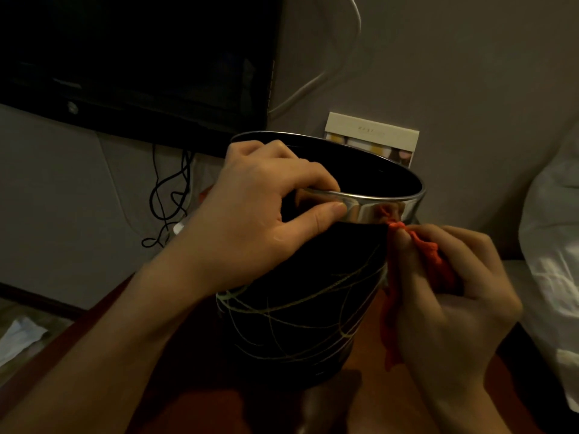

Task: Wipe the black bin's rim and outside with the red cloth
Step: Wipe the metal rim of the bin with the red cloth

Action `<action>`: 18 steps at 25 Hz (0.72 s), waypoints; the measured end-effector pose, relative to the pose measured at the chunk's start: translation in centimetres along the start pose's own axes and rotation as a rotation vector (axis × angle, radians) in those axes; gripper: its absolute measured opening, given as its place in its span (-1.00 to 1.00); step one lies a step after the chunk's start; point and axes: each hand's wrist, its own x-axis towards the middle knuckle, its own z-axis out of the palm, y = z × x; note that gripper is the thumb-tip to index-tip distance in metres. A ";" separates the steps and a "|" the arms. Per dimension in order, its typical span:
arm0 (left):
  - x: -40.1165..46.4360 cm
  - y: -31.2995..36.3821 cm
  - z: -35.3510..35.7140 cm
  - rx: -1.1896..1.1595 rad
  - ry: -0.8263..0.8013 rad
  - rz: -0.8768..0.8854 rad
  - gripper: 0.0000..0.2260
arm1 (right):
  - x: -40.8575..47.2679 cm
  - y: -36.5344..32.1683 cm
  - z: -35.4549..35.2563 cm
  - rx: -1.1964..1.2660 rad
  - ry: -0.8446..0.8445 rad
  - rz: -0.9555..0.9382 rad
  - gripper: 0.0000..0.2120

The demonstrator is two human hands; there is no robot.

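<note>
The black bin [297,324] stands on a reddish-brown table, tilted slightly, with pale swirling lines on its side and a shiny metal rim [376,208]. My left hand [250,220] pinches the near left part of that rim, thumb outside and fingers over the edge. The red cloth [429,261] is bunched in my right hand [448,296], and its top corner presses against the bin's right side just below the rim. A strip of cloth hangs down along the bin's wall.
A dark monitor [134,57] hangs at the upper left with black cables [169,195] below it. A pale card [372,136] leans on the wall behind the bin. White bedding [551,245] lies at the right. The wooden table [194,386] runs toward me.
</note>
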 end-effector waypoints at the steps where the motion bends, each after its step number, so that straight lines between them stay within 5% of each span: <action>1: 0.0 0.4 0.4 0.046 -0.002 0.025 -0.83 | -0.2 -0.1 0.1 -0.011 -0.008 -0.023 -0.89; 5: 0.0 1.1 1.2 0.110 0.006 0.067 -0.85 | -1.2 -0.1 0.6 -0.082 -0.044 -0.174 -0.84; 18: 0.1 0.0 0.2 0.017 -0.024 0.050 -0.84 | -1.2 0.6 0.7 -0.046 -0.010 -0.116 -0.77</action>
